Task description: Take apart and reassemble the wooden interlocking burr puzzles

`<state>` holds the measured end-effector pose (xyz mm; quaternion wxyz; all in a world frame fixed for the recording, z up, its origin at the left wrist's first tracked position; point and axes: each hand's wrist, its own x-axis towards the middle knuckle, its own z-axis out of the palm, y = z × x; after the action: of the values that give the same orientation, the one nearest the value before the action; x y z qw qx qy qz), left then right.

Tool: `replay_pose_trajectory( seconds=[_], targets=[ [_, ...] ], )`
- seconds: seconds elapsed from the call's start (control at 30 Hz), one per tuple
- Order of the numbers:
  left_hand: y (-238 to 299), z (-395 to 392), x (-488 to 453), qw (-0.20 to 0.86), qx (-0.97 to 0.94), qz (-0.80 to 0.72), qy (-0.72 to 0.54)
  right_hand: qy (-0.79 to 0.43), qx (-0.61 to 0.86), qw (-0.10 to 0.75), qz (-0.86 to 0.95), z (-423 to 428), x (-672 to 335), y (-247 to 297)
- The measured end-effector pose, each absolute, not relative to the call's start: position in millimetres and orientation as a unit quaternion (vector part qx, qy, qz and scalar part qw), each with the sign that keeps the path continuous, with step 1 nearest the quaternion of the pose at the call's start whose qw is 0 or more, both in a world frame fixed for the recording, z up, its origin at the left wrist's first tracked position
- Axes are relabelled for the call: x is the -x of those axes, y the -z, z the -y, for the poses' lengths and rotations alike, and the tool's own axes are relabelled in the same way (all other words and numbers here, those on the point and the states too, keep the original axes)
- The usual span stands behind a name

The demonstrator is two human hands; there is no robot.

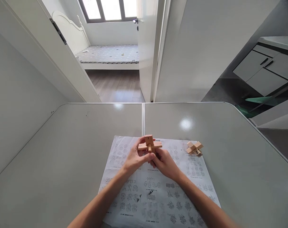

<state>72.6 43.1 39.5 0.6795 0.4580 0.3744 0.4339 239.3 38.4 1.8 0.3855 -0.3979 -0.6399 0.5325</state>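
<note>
Your left forearm [106,198] and right forearm [199,193] are bare from the lower edge of the view up to the wrists, slim, smooth in outline, narrowing toward each wrist. Your left grip [133,158] is a bare hand with slender fingers; your right grip [166,162] is bare too, its fingers partly hidden.

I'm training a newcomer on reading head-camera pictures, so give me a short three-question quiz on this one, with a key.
1. Multiple choice: Where on the printed sheet is the loose block cluster?
A) lower left corner
B) bottom edge, middle
C) upper right corner area

2. True or false: The left grip holds a wooden block assembly over that sheet.

3. Short answer: Beyond the open door, which piece of furniture shows below the window?

Key:
1. C
2. True
3. A bed
</note>
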Motion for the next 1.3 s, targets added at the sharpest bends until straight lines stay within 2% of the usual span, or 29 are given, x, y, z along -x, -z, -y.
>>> replay_pose_trajectory(
  seconds=[0.33,0.8,1.3],
  targets=[
    [-19.4,-45.6,-68.3,0.68,-0.466,-0.336,-0.456,-0.564,0.381,0.398,0.615,-32.7,-245.0,-3.3],
    [-3.7,-49.6,-62.5,0.675,-0.471,-0.341,-0.454,-0.538,0.41,0.429,0.599,-29.9,-246.3,-1.2],
    [-13.1,-48.8,-61.5,0.667,-0.48,-0.364,-0.439,-0.511,0.418,0.423,0.621,-30.0,-242.9,-6.7]
  ],
)
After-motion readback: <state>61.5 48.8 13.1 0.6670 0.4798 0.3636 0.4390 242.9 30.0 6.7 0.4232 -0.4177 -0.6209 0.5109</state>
